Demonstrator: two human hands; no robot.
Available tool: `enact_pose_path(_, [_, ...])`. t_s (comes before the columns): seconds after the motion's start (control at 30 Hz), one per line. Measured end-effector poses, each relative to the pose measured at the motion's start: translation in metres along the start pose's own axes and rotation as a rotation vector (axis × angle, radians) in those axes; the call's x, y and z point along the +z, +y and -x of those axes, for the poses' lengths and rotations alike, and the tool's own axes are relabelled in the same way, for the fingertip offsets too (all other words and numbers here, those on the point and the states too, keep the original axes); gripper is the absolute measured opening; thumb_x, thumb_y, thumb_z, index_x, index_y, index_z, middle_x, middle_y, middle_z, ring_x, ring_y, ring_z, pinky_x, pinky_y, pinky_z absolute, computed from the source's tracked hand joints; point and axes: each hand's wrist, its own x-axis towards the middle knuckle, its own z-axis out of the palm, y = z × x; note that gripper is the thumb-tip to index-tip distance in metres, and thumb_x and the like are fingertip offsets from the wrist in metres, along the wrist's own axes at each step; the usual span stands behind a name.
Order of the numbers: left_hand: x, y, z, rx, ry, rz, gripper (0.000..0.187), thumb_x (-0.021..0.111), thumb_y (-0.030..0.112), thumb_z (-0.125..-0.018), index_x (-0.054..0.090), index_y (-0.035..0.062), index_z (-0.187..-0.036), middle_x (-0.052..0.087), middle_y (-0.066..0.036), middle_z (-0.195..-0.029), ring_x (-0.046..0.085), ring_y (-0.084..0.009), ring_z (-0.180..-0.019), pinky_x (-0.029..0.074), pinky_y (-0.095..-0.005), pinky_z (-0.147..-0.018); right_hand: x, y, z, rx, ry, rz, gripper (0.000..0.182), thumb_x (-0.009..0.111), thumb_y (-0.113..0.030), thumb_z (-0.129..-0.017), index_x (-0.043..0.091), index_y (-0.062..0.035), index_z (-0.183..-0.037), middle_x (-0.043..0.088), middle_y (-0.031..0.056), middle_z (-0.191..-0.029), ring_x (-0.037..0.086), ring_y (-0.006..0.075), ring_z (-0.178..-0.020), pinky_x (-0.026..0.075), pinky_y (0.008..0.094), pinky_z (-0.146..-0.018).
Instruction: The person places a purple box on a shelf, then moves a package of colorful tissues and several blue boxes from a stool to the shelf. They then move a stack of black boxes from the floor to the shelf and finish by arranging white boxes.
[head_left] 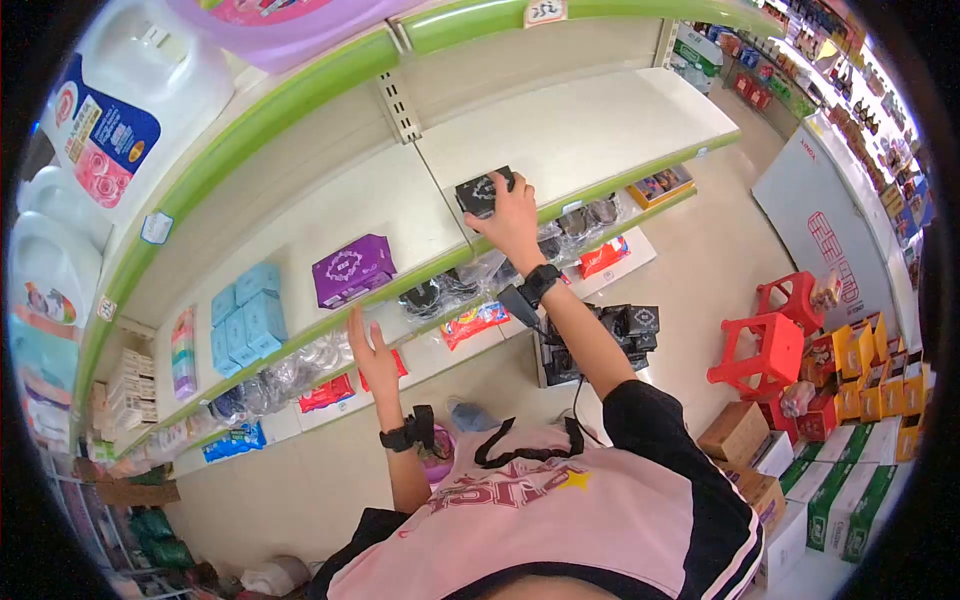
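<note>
My right hand [507,215] is closed round a small black pack [477,196] with a pale printed design, at the white shelf [565,135] beside the seam between two boards. My left hand [374,352] has its fingers stretched out and holds nothing; it is just in front of the shelf edge, below a purple pack [353,271]. That pack lies on the shelf to the left of the black one. Further left stand several light blue packs [247,318] grouped together. More black packs [630,325] sit in a box on the floor, partly hidden by my right forearm.
A lower shelf bears bagged items and red packets [474,324]. Red plastic stools [762,350] stand on the floor at right, near stacked cartons [845,490] and a white freezer [835,220]. Large white jugs [150,75] occupy the left shelf.
</note>
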Motion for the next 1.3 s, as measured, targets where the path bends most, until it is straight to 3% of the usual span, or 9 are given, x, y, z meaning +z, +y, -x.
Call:
enact_pose_path(0.27, [0.024, 0.032, 0.035, -0.086, -0.089, -0.072, 0.034, 0.046, 0.011, -0.094, 0.054, 0.0071, -0.127, 0.043, -0.020, -0.138, 0.034, -0.0366, -0.132, 0.026, -0.0438, -0.109, -0.006, -0.010, 0.008, -0.002, -0.124, -0.009, 0.076, 0.079, -0.041, -0.056, 0.052, -0.0065, -0.118, 0.045, 0.0224, -0.114, 0.048, 0.0378, -0.098, 0.045, 0.0462, -0.081])
enact_pose_path(0.4, [0.047, 0.050, 0.066, -0.039, -0.073, -0.007, 0.033, 0.047, 0.010, -0.093, 0.056, 0.0069, -0.125, 0.044, -0.020, -0.137, 0.035, -0.0361, -0.131, 0.027, -0.0432, -0.108, -0.021, 0.000, 0.017, 0.022, -0.254, -0.061, 0.083, 0.078, -0.053, -0.061, 0.049, -0.0087, -0.126, 0.042, 0.0273, -0.125, 0.044, 0.0417, -0.112, 0.042, 0.0477, -0.091])
enact_pose_path(0.47, [0.054, 0.054, 0.082, -0.050, -0.078, 0.039, 0.033, 0.048, 0.009, -0.092, 0.057, 0.0067, -0.124, 0.045, -0.020, -0.136, 0.036, -0.0359, -0.131, 0.027, -0.0429, -0.108, -0.039, 0.014, 0.022, -0.149, 0.064, -0.157, 0.079, 0.075, -0.051, -0.067, 0.048, -0.0086, -0.128, 0.036, 0.0305, -0.134, 0.037, 0.0448, -0.122, 0.035, 0.0500, -0.099])
enact_pose_path(0.53, [0.057, 0.060, 0.104, -0.036, -0.146, -0.065, 0.032, 0.048, 0.009, -0.092, 0.057, 0.0055, -0.123, 0.045, -0.021, -0.136, 0.037, -0.0362, -0.130, 0.027, -0.0431, -0.108, -0.064, 0.042, 0.047, -0.144, 0.040, -0.225, 0.067, 0.071, -0.044, -0.076, 0.048, -0.0076, -0.128, 0.034, 0.0278, -0.139, 0.033, 0.0433, -0.127, 0.029, 0.0488, -0.104])
enact_pose_path(0.8, [0.087, 0.041, 0.140, -0.163, -0.428, -0.022, 0.028, 0.050, 0.015, -0.092, 0.060, 0.0064, -0.117, 0.061, -0.013, -0.116, 0.055, -0.0237, -0.108, 0.041, -0.0328, -0.089, -0.160, 0.256, 0.261, 0.562, 0.097, 0.131, 0.040, 0.068, -0.019, -0.079, 0.054, -0.0013, -0.112, 0.057, 0.0198, -0.109, 0.051, 0.0367, -0.105, 0.039, 0.0446, -0.091])
enact_pose_path(1.0, [0.172, 0.033, 0.128, -0.088, -0.625, 0.103, 0.026, 0.051, 0.018, -0.094, 0.061, 0.0016, -0.113, 0.067, -0.009, -0.100, 0.061, -0.0168, -0.090, 0.045, -0.0277, -0.079, -0.171, 0.295, 0.327, 0.636, -0.183, 0.014, 0.041, 0.070, -0.016, -0.075, 0.054, -0.0011, -0.110, 0.058, 0.0192, -0.104, 0.054, 0.0369, -0.100, 0.043, 0.0433, -0.086])
enact_pose_path(1.13, [0.276, -0.065, 0.145, -0.516, -1.052, 0.498, 0.023, 0.051, 0.015, -0.090, 0.061, -0.0012, -0.104, 0.065, -0.009, -0.089, 0.062, -0.0170, -0.083, 0.049, -0.0321, -0.075, -0.135, 0.281, 0.325, 0.659, -0.215, -0.023, 0.044, 0.071, -0.014, -0.073, 0.053, -0.0017, -0.111, 0.057, 0.0206, -0.104, 0.053, 0.0383, -0.101, 0.043, 0.0441, -0.086])
enact_pose_path(1.2, [0.322, -0.091, 0.159, -0.339, -1.220, 0.234, 0.029, 0.055, 0.022, -0.088, 0.060, -0.0014, -0.105, 0.064, -0.009, -0.086, 0.061, -0.0188, -0.078, 0.050, -0.0343, -0.071, -0.114, 0.276, 0.316, 0.690, -0.306, -0.215, 0.050, 0.071, -0.014, -0.073, 0.049, -0.0018, -0.116, 0.055, 0.0223, -0.108, 0.052, 0.0398, -0.102, 0.043, 0.0449, -0.086])
enact_pose_path(1.3, [0.347, -0.071, 0.179, -0.533, -1.189, 0.128, 0.040, 0.058, 0.028, -0.086, 0.055, -0.0005, -0.114, 0.064, -0.015, -0.097, 0.062, -0.0268, -0.090, 0.049, -0.0361, -0.080, -0.093, 0.248, 0.307, 0.589, -0.392, -0.033, 0.072, 0.077, -0.025, -0.067, 0.041, -0.0036, -0.126, 0.050, 0.0222, -0.116, 0.051, 0.0423, -0.103, 0.044, 0.0465, -0.086])
